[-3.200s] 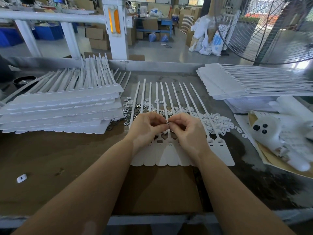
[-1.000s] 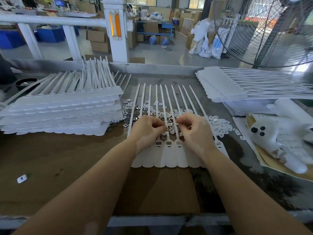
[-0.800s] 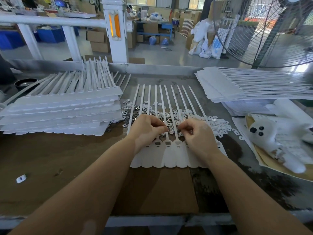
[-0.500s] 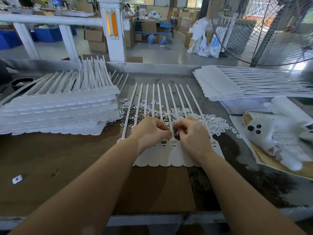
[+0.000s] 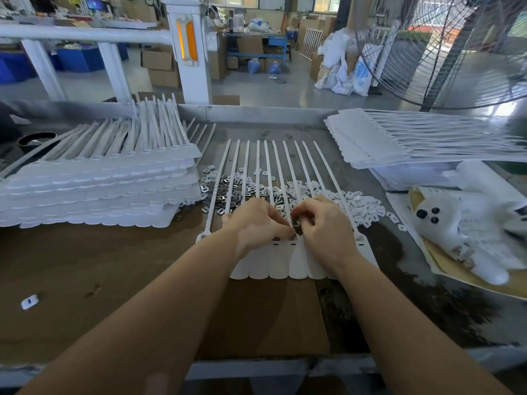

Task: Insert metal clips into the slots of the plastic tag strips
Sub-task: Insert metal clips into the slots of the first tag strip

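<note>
A joined sheet of white plastic tag strips is lying flat on the worktable, its rounded tag ends pointing toward the person and its thin tails fanning away from the fingertips toward the far edge. Both hands are resting on it where the tags meet the tails. The left hand is sitting with fingers curled and its fingertips pressing down at a slot near the middle of the sheet; the right hand is facing it with fingers curled inward, almost touching the left fingertips. Whether either hand is pinching a clip is too small and too hidden to tell. Two dark slots are showing in the tags just below the left fingertips. Just beyond the fingers, under the tails, a heap of metal clips is lying to the left, and a heap of small white plastic pieces is spreading to the right. Farther left of the hands a tall stack of tag sheets is standing; farther right, another stack is resting on a clear box. Near the right edge white gloves are lying on paper. A lone white piece is lying well to the left.
</note>
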Demonstrator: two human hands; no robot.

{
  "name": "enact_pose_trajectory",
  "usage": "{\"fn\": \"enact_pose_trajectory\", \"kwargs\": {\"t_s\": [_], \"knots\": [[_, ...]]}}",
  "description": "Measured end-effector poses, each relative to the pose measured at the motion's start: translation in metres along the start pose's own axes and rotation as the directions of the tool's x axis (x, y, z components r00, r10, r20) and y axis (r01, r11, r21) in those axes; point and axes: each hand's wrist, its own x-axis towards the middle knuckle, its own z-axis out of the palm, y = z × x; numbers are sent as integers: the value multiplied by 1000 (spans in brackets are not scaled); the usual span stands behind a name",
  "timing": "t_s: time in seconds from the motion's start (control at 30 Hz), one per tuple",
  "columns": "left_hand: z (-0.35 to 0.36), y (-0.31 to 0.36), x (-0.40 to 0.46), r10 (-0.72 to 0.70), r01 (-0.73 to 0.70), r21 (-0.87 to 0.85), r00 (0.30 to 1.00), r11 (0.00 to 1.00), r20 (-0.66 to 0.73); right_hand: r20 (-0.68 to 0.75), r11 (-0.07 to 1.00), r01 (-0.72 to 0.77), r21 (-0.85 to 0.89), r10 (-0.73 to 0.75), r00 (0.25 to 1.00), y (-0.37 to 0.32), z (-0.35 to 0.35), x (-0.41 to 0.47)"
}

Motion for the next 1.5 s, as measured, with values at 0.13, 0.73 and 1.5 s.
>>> {"fn": "enact_pose_trajectory", "kwargs": {"t_s": [0.13,0.73,1.5], "knots": [[1,1,0,-9,9,-5,1000,1000,-4,2,1000,-2,0,2,1000,0,1,0],[-1,-6,-10,89,-93,-66,994,994,-58,1,1000,-10,9,10,1000,1,1,0],[9,-15,-7,199,-159,275,972,948,-124,5,998,-9,-58,9,1000,-1,2,1]]}}
